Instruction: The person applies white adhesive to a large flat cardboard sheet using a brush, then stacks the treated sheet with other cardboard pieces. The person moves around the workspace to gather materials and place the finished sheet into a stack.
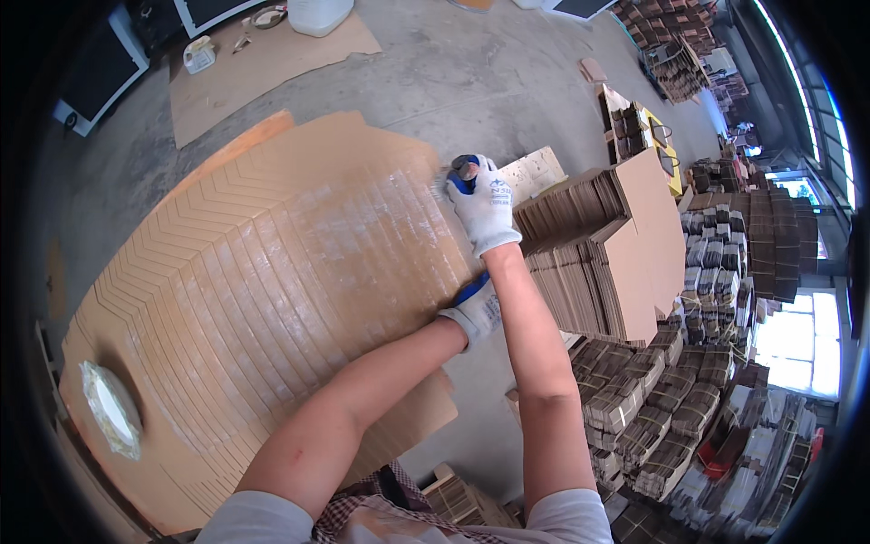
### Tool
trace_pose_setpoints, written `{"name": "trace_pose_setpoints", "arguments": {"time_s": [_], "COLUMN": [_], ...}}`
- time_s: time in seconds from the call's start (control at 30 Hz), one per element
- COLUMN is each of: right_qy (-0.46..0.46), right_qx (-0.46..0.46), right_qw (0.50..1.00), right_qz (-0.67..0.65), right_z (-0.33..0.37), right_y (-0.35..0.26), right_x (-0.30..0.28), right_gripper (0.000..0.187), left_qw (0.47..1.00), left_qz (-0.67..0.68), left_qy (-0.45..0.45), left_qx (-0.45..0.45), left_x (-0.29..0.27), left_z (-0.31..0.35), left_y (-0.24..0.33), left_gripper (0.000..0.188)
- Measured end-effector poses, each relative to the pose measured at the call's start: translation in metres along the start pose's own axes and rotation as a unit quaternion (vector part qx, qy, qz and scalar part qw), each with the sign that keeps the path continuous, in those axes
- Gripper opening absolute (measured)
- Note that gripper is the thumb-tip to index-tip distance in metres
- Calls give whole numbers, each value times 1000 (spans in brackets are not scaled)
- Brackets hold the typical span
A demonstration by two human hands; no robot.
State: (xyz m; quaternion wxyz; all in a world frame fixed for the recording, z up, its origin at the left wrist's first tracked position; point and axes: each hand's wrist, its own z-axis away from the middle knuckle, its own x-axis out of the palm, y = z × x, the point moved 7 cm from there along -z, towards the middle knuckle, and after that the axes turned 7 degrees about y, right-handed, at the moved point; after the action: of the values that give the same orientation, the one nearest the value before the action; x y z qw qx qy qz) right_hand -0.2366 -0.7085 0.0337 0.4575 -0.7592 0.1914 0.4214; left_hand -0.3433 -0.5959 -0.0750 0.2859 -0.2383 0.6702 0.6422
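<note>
Brown cardboard sheets (299, 227) lie fanned in overlapping rows across the work surface, with wet, whitish streaks along their exposed strips. My right hand (488, 204), in a white glove with blue-coated fingers, is closed round a brush (441, 189) with a dark, rounded top. Its pale bristles are at the right end of the fanned sheets. My left hand (480, 313), gloved the same way, is at the sheets' right edge. My right forearm crosses in front of it and hides its fingers. A pale bowl-like container (111, 410), wrapped in clear film, sits at the sheets' left end.
Stacked folded cardboard (580, 272) stands just right of my hands. Bundled cardboard (643, 408) is piled farther right. On the concrete floor, a flat cardboard piece (236, 77) lies at the far left, carrying a white jug (199, 56) and a larger white container (319, 14).
</note>
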Motion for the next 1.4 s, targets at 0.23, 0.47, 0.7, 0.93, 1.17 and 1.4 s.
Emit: {"name": "trace_pose_setpoints", "arguments": {"time_s": [0.23, 0.47, 0.7, 0.93, 1.17, 1.4], "right_qy": [31, 161, 86, 172, 133, 36], "right_qx": [35, 56, 116, 35, 90, 25], "right_qw": [988, 985, 974, 982, 984, 998], "right_qz": [-149, 20, -172, -70, 80, -42], "right_z": [11, -22, -21, -28, -43, 15], "right_y": [-30, -5, 17, -24, 32, 15], "right_x": [21, 2, 37, 13, 5, -5], "right_gripper": [38, 36, 40, 35, 37, 32], "left_qw": [999, 998, 997, 997, 997, 893], "left_qz": [23, 26, 27, 20, -46, -414], "left_qy": [-38, -54, -64, -70, -55, 60], "left_qx": [-1, 1, 11, 7, 27, 166], "left_x": [-4, -8, -9, -13, -24, 9], "left_z": [4, 7, 7, 11, 4, -2], "left_y": [4, 1, 8, 1, 24, 22], "left_gripper": [46, 47, 47, 47, 48, 43]}}
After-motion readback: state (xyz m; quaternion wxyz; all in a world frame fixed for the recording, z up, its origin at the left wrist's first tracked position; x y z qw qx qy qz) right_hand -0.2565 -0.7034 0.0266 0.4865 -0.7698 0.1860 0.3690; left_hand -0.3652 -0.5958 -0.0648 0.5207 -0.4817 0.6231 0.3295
